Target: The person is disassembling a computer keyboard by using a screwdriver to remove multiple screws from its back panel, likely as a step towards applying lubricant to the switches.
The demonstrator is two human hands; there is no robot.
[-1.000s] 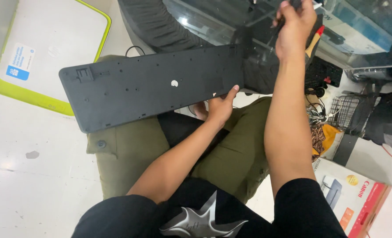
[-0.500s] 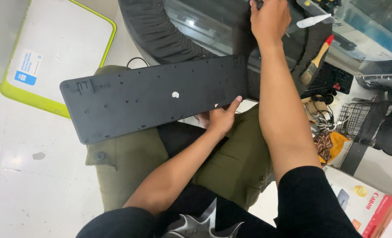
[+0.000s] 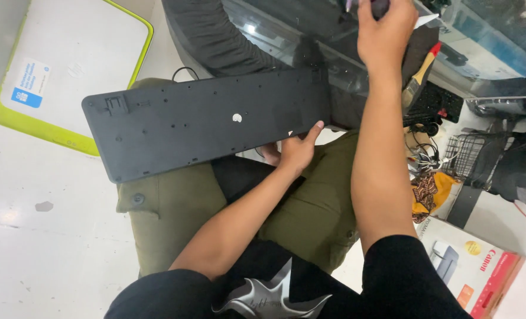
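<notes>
Two hands busy: left hand [image 3: 295,150] grips flat black plastic keyboard [image 3: 207,121] underside-up on lap; right hand [image 3: 386,26] closed round small dark object, identity unclear.

The left hand [image 3: 295,152] sits low and near the middle, palm up, thumb pointing far and slightly right, fingers curled under and mostly hidden. Its bare forearm runs from the near left up to the wrist, bent at the elbow by the black sleeve. The right hand [image 3: 384,26] is stretched to the far edge of view, back of the hand toward the camera, fingers closed around something small and dark; what it is cannot be told. The right arm is nearly straight, bare from the black sleeve to the wrist.
</notes>
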